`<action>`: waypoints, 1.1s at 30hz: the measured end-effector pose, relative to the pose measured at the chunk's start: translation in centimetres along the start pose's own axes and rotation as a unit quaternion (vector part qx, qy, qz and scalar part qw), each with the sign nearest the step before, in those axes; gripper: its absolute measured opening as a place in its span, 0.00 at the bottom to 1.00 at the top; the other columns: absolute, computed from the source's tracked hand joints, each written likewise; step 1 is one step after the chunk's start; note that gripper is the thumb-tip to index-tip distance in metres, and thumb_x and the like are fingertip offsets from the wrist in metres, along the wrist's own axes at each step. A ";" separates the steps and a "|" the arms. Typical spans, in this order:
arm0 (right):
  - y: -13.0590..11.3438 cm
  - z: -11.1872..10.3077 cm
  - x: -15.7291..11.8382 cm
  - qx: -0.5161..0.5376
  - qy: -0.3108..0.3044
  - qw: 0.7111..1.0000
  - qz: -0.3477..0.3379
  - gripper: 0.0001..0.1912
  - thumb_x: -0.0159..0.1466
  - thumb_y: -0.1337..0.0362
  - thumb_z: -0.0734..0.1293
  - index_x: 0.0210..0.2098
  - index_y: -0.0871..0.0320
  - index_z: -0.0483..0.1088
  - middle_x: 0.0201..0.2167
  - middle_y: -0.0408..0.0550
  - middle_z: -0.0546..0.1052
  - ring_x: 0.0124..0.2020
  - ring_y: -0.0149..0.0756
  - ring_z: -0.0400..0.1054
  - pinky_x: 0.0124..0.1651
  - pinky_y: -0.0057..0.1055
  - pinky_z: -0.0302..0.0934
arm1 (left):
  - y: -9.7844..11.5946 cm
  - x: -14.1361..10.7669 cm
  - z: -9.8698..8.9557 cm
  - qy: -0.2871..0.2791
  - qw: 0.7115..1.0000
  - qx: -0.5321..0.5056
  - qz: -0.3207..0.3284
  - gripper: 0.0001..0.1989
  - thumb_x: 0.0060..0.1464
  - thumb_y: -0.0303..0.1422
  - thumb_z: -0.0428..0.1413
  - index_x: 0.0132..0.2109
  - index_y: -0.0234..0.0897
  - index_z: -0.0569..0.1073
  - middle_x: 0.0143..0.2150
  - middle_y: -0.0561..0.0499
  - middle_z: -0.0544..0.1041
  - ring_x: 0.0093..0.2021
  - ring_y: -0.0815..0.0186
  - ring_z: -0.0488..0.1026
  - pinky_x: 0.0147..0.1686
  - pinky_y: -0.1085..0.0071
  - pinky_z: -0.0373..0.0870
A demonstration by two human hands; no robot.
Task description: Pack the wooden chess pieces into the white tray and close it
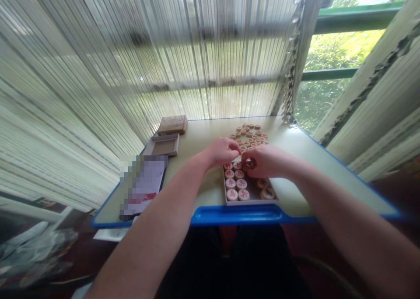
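A shallow open box (226, 189) stands near the table's front edge. Round wooden Chinese chess pieces with red characters (241, 184) lie in two columns along its left side, and a few pieces with dark markings (268, 193) lie at its right. My left hand (225, 151) is over the box's far left corner, thumb and fingers pinched together; what they hold, if anything, is hidden. My right hand (262, 161) reaches over the box's right side, its fingers curled round a Chinese chess piece (250, 163). Beyond both hands, several loose pieces (249, 135) are spread on the table.
The pale table (197, 137) has a blue rim and a blue front tray groove (238, 213). At the left stand an open box lid (164, 145), a patterned closed box (173, 124) and a partly blurred flat device (147, 185). String curtains (197, 49) hang behind the table.
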State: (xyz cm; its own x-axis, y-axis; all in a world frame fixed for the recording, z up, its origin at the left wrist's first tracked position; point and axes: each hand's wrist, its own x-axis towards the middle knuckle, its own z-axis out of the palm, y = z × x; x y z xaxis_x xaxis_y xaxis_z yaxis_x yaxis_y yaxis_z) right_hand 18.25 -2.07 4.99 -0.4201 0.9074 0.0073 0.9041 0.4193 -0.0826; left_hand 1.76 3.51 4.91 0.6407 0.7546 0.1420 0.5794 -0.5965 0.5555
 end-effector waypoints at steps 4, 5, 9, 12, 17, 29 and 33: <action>0.1 0.0 0.0 -0.012 0.001 1.000 0.003 0.11 0.50 0.60 0.64 0.33 0.51 0.74 0.26 0.44 0.74 0.23 0.31 0.62 0.22 0.26 0.46 | 0.0 0.0 0.0 0.001 1.000 0.003 0.002 0.15 0.41 0.28 0.48 0.33 0.32 0.78 0.29 0.52 0.76 0.29 0.69 0.70 0.30 0.76 0.65; 0.1 0.0 0.0 -0.015 0.003 1.000 0.002 0.11 0.50 0.60 0.64 0.33 0.51 0.74 0.26 0.44 0.74 0.23 0.31 0.62 0.22 0.26 0.46 | 0.0 0.0 0.1 0.001 1.000 0.004 0.001 0.15 0.41 0.28 0.48 0.33 0.32 0.78 0.29 0.52 0.76 0.29 0.69 0.70 0.30 0.76 0.65; 0.1 0.1 0.1 -0.020 0.009 1.000 0.001 0.12 0.50 0.59 0.63 0.33 0.51 0.74 0.26 0.44 0.74 0.23 0.30 0.62 0.23 0.25 0.46 | 0.1 0.0 0.0 0.000 1.000 0.006 0.002 0.15 0.41 0.28 0.48 0.33 0.33 0.78 0.29 0.52 0.76 0.28 0.70 0.69 0.30 0.76 0.65; 0.2 0.1 0.1 -0.016 0.009 1.000 -0.002 0.11 0.50 0.60 0.63 0.33 0.51 0.74 0.26 0.44 0.74 0.23 0.31 0.62 0.23 0.26 0.47 | 0.1 0.0 0.0 -0.001 1.000 0.009 0.003 0.15 0.41 0.28 0.48 0.33 0.33 0.78 0.29 0.52 0.77 0.28 0.70 0.69 0.30 0.76 0.65; 0.2 0.3 0.2 0.000 0.021 1.000 0.002 0.11 0.50 0.60 0.64 0.32 0.50 0.74 0.25 0.44 0.74 0.22 0.30 0.61 0.23 0.26 0.45 | 0.1 0.0 0.0 -0.001 1.000 0.006 0.005 0.15 0.41 0.28 0.48 0.33 0.33 0.78 0.29 0.52 0.76 0.29 0.69 0.70 0.29 0.76 0.64; 3.2 -0.2 1.1 0.107 0.178 0.972 0.110 0.12 0.55 0.60 0.61 0.32 0.55 0.74 0.25 0.45 0.74 0.25 0.31 0.63 0.25 0.26 0.50 | -2.1 1.0 0.4 0.111 0.991 0.068 -0.038 0.14 0.46 0.31 0.49 0.36 0.36 0.78 0.34 0.51 0.76 0.32 0.68 0.70 0.36 0.74 0.66; 5.3 1.1 1.9 0.078 0.240 0.954 0.161 0.12 0.55 0.61 0.61 0.34 0.55 0.75 0.34 0.48 0.76 0.38 0.39 0.64 0.37 0.30 0.56 | -3.6 1.2 0.2 0.161 0.980 0.085 -0.078 0.13 0.46 0.36 0.53 0.38 0.36 0.77 0.37 0.49 0.76 0.36 0.65 0.71 0.39 0.72 0.68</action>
State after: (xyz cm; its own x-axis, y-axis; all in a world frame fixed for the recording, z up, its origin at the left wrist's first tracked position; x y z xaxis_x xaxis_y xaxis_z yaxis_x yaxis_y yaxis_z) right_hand 22.12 1.85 3.50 -0.0056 0.9126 0.4087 0.9420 0.1420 -0.3041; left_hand 0.54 6.56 2.95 0.3615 0.8711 0.3324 0.7506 -0.4834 0.4504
